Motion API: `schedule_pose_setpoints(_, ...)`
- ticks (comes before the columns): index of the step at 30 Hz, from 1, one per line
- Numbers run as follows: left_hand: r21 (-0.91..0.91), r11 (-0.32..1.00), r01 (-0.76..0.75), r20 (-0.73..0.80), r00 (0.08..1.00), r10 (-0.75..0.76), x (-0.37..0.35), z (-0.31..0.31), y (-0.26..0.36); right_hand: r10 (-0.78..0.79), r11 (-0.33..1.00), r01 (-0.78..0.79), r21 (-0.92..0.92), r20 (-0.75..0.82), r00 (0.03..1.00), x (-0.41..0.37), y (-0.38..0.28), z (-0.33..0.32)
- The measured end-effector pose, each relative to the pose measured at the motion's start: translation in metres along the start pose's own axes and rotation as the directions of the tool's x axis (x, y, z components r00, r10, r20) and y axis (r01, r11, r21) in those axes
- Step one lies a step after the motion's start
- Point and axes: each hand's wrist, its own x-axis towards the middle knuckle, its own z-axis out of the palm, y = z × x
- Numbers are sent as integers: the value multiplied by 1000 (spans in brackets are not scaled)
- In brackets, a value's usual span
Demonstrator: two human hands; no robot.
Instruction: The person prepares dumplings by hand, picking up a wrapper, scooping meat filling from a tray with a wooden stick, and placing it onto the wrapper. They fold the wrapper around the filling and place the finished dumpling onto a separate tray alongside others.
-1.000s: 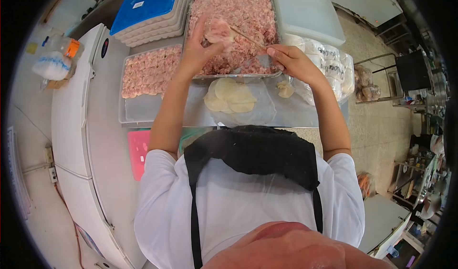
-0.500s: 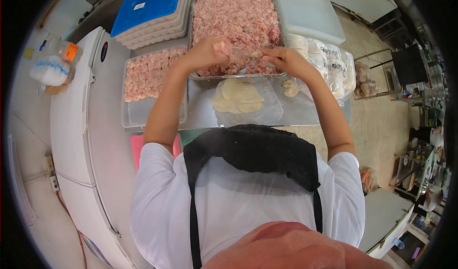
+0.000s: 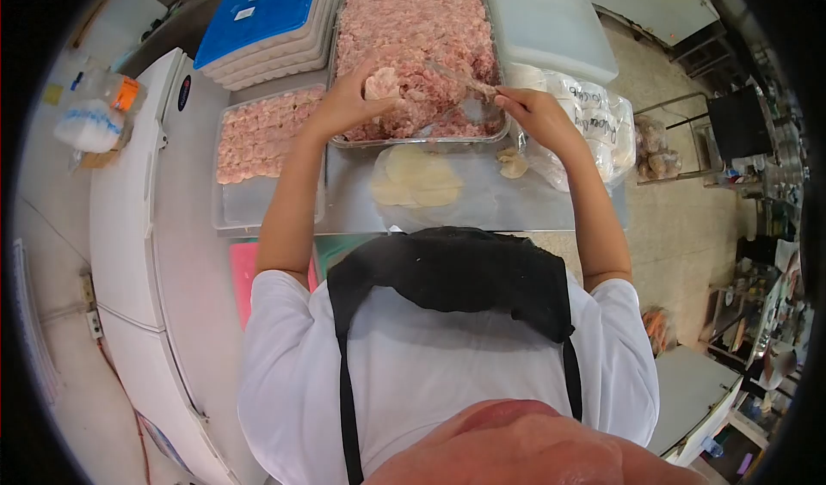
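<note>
My left hand (image 3: 351, 102) is over the near left part of the metal tray (image 3: 422, 142) of ground meat (image 3: 413, 16). Its fingers curl round a pale dumpling (image 3: 382, 82), a wrapper with meat in it. My right hand (image 3: 535, 113) grips the end of a slim, meat-smeared utensil (image 3: 482, 88) at the tray's right side. The utensil's tip points left into the meat, so its exact kind is hidden. Round pale wrappers (image 3: 416, 180) lie stacked on a plastic sheet nearer my body.
Rows of filled dumplings (image 3: 262, 141) sit in a clear container on the left. Behind it are stacked trays with a blue lid (image 3: 258, 14). Translucent containers (image 3: 555, 25) and plastic-wrapped packs (image 3: 589, 119) stand on the right. A loose wrapper piece (image 3: 512, 163) lies beside the packs.
My left hand has moved left, away from the utensil's tip, and turned so the dumpling shows. My right hand has shifted slightly right, still gripping the utensil.
</note>
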Motion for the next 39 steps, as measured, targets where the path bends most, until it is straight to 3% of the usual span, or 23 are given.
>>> schedule_pose_setpoints(2,58,991,-120,13,993,120,1,0,24,-73,966,70,247,4,997,-8,-4,-12)
schedule_pose_setpoints(5,273,959,-74,38,997,66,9,18,13,-290,936,259,237,104,951,0,9,20)
schedule_pose_setpoints(8,347,934,88,-46,996,-77,6,35,7,-301,942,301,-149,23,953,0,-4,-25)
schedule_pose_setpoints(9,286,947,146,-58,989,-135,6,36,10,-321,906,301,-296,-18,947,-3,-7,-34)
schedule_pose_setpoints(10,222,954,203,-66,979,-193,5,37,14,-410,885,362,-291,-123,904,-11,-11,-33)
schedule_pose_setpoints(11,156,954,256,-65,966,-249,5,38,18,-431,878,390,-277,-106,896,-11,-11,-29)
schedule_pose_setpoints(13,269,940,212,-50,977,-207,5,40,31,-465,867,435,-245,-79,882,-14,-7,-20)
schedule_pose_setpoints(14,324,927,188,-38,982,-186,4,41,34,-441,871,415,-264,-47,896,-16,-6,-26)
schedule_pose_setpoints(16,221,965,142,-83,989,-126,-4,43,30,-402,869,385,-311,12,916,-15,-11,-51)
schedule_pose_setpoints(19,213,966,145,-122,985,-120,-11,38,26,-366,930,368,19,-54,929,-32,-26,-53)
schedule_pose_setpoints(22,167,980,112,-171,982,-84,-17,32,16,-418,909,418,-8,-47,907,-31,-30,-3)
schedule_pose_setpoints(26,60,981,182,-211,963,-166,-49,0,7,-302,945,301,127,-11,953,-27,-37,16)
schedule_pose_setpoints(29,94,984,150,-214,968,-127,-100,-49,8,-97,943,98,319,-21,995,-37,-50,31)
schedule_pose_setpoints(30,29,965,261,-171,952,-253,-116,-66,-9,-59,938,60,342,-13,998,-39,-50,38)
schedule_pose_setpoints(33,157,920,358,-345,893,-289,-174,-97,-91,34,902,-39,431,20,999,-46,-53,60)
schedule_pose_setpoints(36,209,870,446,-384,856,-347,-212,-94,-135,101,866,-95,491,14,995,-58,-65,79)
schedule_pose_setpoints(39,230,869,438,-355,869,-344,-222,-76,-165,132,846,-119,519,11,991,-65,-70,95)
